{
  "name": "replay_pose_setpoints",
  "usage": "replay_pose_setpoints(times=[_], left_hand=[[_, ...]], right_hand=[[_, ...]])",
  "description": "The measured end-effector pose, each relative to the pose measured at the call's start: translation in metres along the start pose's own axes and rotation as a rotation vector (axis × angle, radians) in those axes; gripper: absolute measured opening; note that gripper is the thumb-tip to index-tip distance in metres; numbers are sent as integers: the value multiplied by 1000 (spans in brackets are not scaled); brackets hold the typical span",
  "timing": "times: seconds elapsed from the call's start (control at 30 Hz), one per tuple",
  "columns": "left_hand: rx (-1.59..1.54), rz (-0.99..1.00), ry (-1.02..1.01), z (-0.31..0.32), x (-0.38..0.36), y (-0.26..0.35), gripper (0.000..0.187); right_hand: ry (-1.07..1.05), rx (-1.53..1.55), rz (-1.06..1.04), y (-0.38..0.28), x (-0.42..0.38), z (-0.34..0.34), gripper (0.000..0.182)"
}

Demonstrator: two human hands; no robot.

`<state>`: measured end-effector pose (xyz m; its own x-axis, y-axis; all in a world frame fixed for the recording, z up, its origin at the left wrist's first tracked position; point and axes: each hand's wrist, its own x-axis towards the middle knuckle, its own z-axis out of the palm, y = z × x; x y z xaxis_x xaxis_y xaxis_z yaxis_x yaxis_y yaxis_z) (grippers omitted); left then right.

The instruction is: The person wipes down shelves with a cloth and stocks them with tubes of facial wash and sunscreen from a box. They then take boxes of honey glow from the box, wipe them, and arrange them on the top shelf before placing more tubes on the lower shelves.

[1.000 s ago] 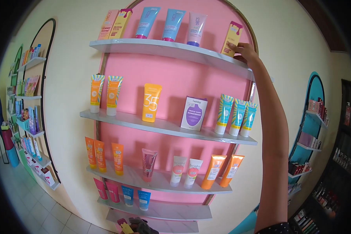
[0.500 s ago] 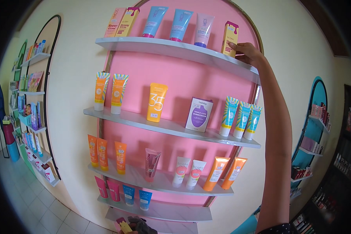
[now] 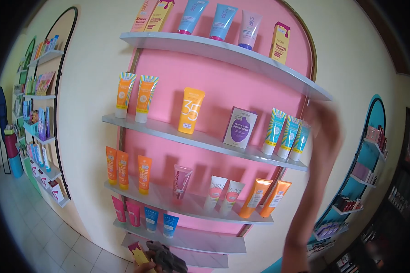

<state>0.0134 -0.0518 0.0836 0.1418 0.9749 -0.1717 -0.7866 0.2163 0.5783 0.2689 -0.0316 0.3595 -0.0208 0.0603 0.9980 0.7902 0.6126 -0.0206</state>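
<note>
My right hand is smeared by motion beside the right end of the second shelf, near the turquoise striped tubes; its fingers cannot be made out. A yellow Honey Glow box stands upright on the top shelf, apart from my hand. At the bottom edge, my left hand is closed around a yellow box with a dark pink top. Against that hand is a dark grey object, too unclear to name.
Tubes and boxes stand on the pink-backed shelves, among them a yellow 35 tube and a purple-and-white sunscreen box. More stocked shelves are at left and at right.
My right hand has let go of the Honey Glow box on the top shelf and moved down and right. My left hand's yellow box shows more now. The view has shifted slightly.
</note>
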Motion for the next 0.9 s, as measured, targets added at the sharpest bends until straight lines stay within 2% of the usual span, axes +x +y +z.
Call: replay_pose_setpoints(times=[0.03,0.07,0.1,0.13,0.17,0.2,0.27,0.3,0.33,0.37,0.4,0.47,0.5,0.53,0.6,0.63,0.7,0.73,0.77,0.8,0.87,0.9], left_hand=[[-83,27,-57,8,-4,3,35],[-92,36,-53,10,-2,0,35],[-105,73,-160,11,2,-1,37],[-110,109,-263,12,3,0,39],[-26,5,-311,16,-2,7,37],[-25,13,-307,18,-1,6,37],[169,72,-329,24,10,-1,34],[285,164,-436,26,17,-4,27],[402,280,-265,29,23,-15,24],[379,319,-280,29,26,-20,30],[355,360,-291,28,29,-24,35],[228,374,-278,27,56,-44,34],[109,384,-280,32,59,-45,34],[107,392,-263,31,55,-43,34],[12,287,-286,34,49,-33,29],[224,410,-232,29,57,-41,28],[184,413,-166,31,57,-53,26],[144,411,-106,30,57,-59,24],[224,259,-210,9,59,-61,24],[224,263,-199,10,55,-58,24],[9,105,-389,18,46,-55,28],[75,191,-202,19,47,-62,31]], right_hand=[[-177,256,312,-24,-67,8,32],[-521,333,259,-16,-149,19,53],[-881,482,347,-67,-150,30,57],[-1043,599,536,-80,-174,46,57],[-936,684,588,-80,-215,58,57],[-837,678,656,-83,-239,55,57],[-714,714,817,-70,-267,64,52],[-595,785,941,-67,-269,62,49],[-474,852,1061,-70,-257,59,46],[-313,896,1151,-77,-251,56,37],[-327,901,1152,-81,-252,53,37],[-449,269,418,-91,-258,51,34],[-447,234,250,-98,-258,56,32],[-382,136,238,-101,-277,65,31],[-410,163,149,-99,-281,62,25],[-412,244,213,-91,-282,61,24],[-363,326,395,-79,-281,63,22],[-347,419,614,-72,-282,62,20],[-294,448,644,-58,-286,63,19],[-248,533,791,-54,-284,63,20],[-234,568,906,-50,-278,62,20],[-236,575,906,-47,-280,64,20]])
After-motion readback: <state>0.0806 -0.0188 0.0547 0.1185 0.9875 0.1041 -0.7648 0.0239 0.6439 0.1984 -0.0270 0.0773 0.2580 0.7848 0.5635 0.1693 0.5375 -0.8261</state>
